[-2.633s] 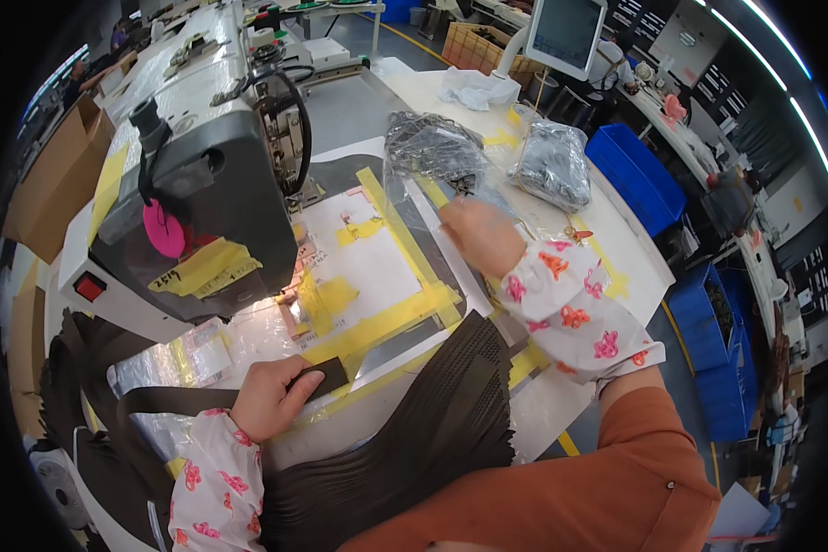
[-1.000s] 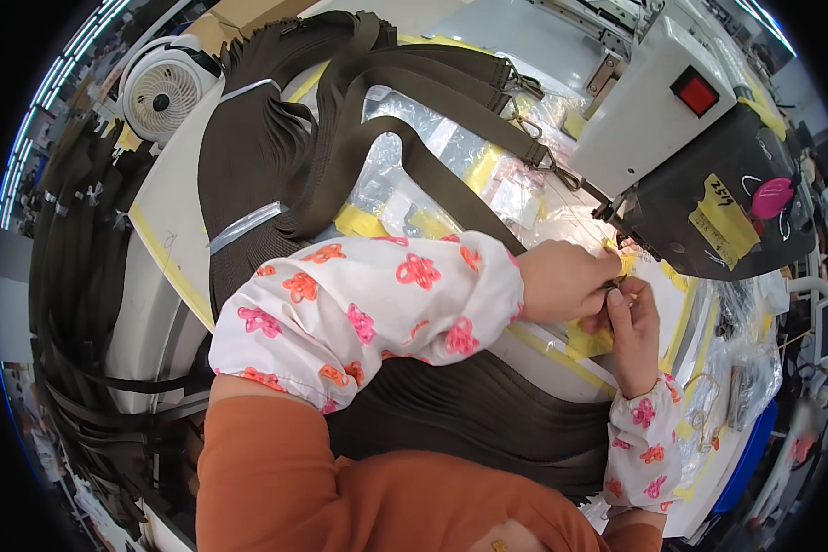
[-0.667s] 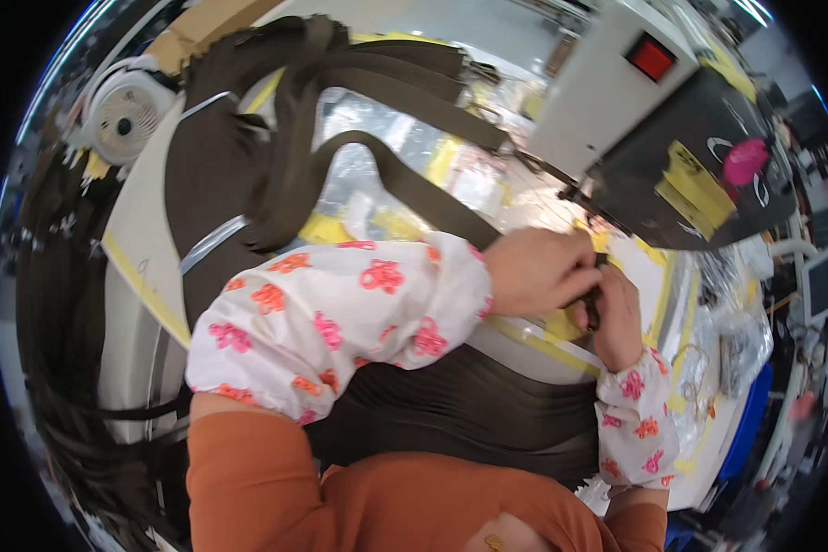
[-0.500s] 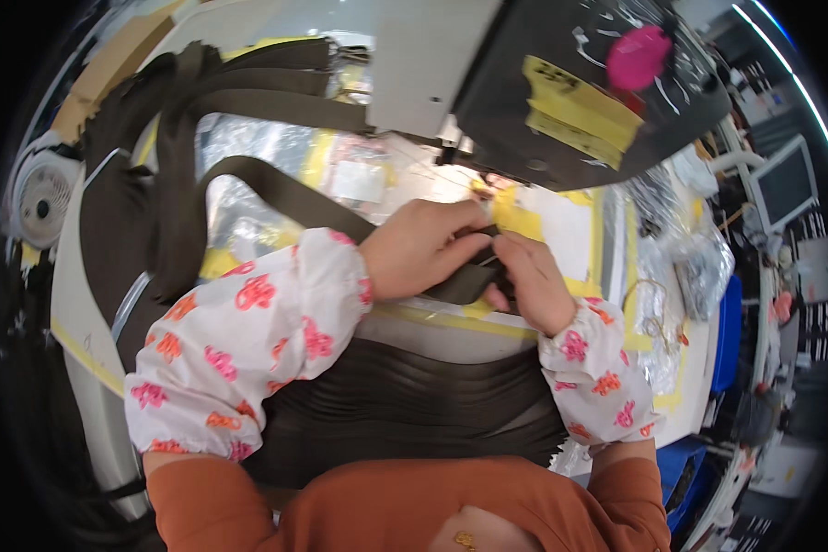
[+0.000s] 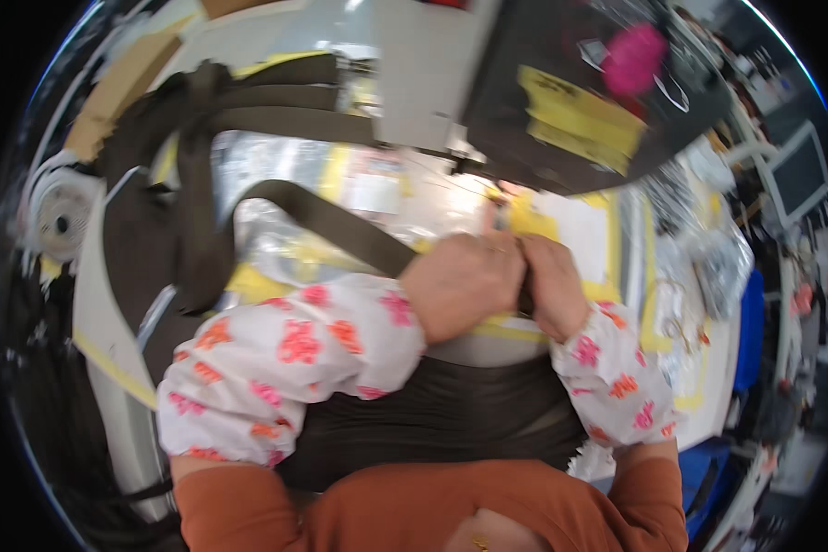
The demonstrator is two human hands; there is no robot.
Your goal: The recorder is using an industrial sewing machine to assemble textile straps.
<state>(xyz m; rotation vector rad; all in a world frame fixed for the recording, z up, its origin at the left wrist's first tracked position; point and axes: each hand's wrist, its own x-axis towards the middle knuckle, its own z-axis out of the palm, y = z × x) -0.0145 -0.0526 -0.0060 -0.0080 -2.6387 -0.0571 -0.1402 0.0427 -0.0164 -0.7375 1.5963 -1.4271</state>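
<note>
Your left hand [image 5: 465, 283] pinches the flat, dark olive-brown webbing strap [image 5: 340, 230], which loops in across the table [image 5: 713, 377] from the left. Your right hand [image 5: 557, 283] presses against it, fingers curled; you cannot tell whether that grip also pinches the strap. Just beyond, the black-and-white machine head [image 5: 552, 55] overhangs the table. Banded dark straps [image 5: 138, 248] crowd the left, crinkled clear plastic bags [image 5: 722, 267] the right.

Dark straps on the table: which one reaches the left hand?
The arched strap, slanting down to the left hand; the straps above it run toward the machine instead.
</note>
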